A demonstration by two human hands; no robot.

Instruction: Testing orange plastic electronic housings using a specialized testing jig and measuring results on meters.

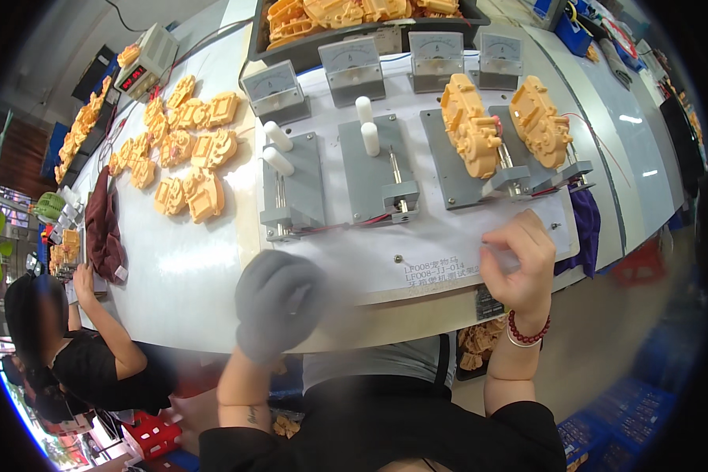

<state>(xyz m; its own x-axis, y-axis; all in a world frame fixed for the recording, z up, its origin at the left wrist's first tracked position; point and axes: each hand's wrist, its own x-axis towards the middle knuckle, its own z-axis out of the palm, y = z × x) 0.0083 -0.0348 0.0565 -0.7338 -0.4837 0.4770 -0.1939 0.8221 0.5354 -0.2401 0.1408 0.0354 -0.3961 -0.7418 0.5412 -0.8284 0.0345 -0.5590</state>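
Note:
My left hand (279, 303), in a grey glove, hovers over the table's front edge, smeared by motion; its fingers cannot be made out. My right hand (519, 263) is bare, its fingers loosely curled toward the thumb, with nothing visible between them. It is above the front right of a white test board (354, 271), just in front of the grey fixtures. Two yellow-orange plastic gear housings (470, 130) (540, 126) sit on the two right-hand fixtures. The left fixture (303, 181) and its neighbour (376, 169) carry only white pegs and metal pins.
Several analog meters (351, 71) line the board's back. Behind them is a black bin (377, 39) of housings. More loose housings (204, 193) lie to the left, near a power supply (148, 61). A purple cloth (580, 232) hangs at right. Another person (94, 366) works at far left.

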